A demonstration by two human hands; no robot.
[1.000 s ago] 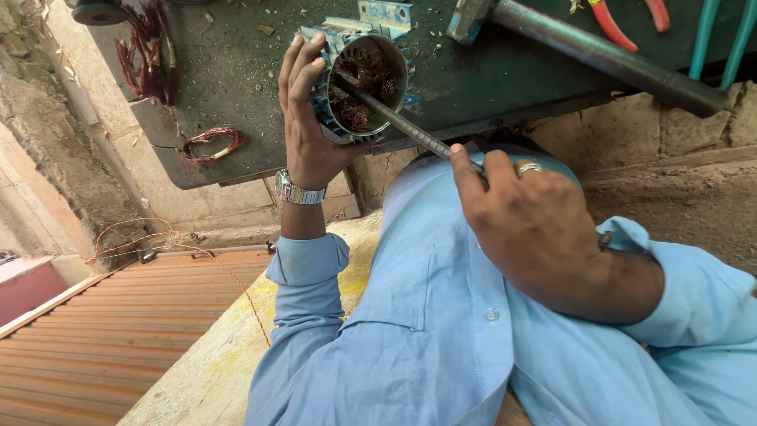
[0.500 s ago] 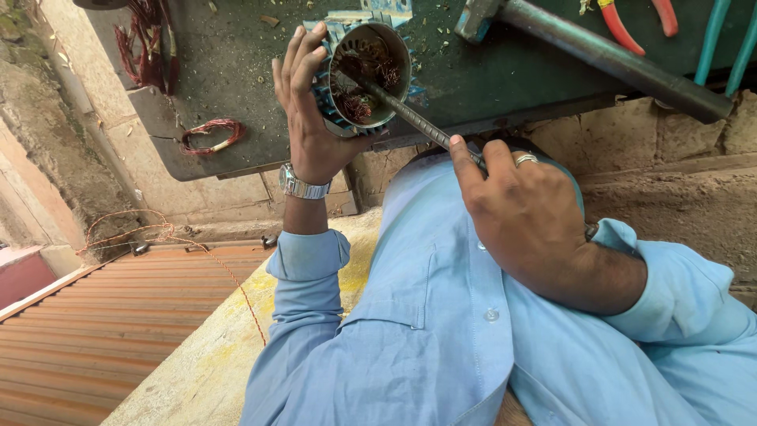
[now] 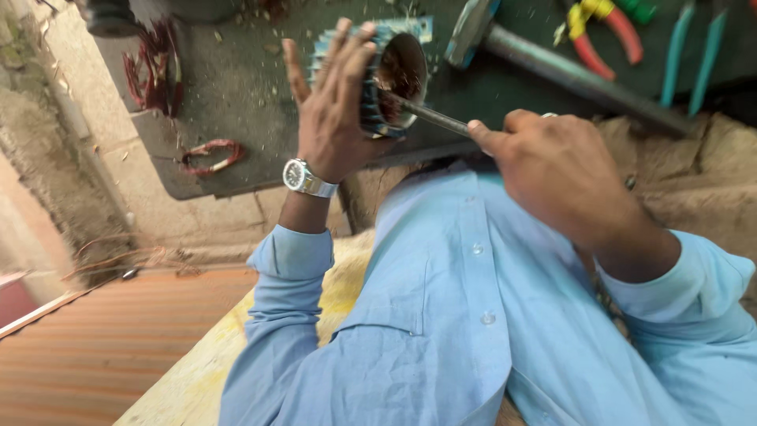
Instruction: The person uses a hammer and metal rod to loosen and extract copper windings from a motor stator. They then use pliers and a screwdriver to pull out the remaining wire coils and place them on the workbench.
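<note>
A loop of reddish copper wire (image 3: pixel 206 155) lies far left on the dark green bench (image 3: pixel 252 87). Next, the left hand (image 3: pixel 331 118) (a silver wristwatch (image 3: pixel 303 177) at the wrist) presses its open palm, fingers spread, against the side of a blue finned motor housing (image 3: pixel 390 79) standing at the bench edge. A thin metal rod (image 3: pixel 430 118) pokes into its open bore — the right hand (image 3: pixel 552 162) closes around the rod's near end. Further right lie a hammer (image 3: pixel 536 59) and red-handled pliers (image 3: pixel 603 35).
</note>
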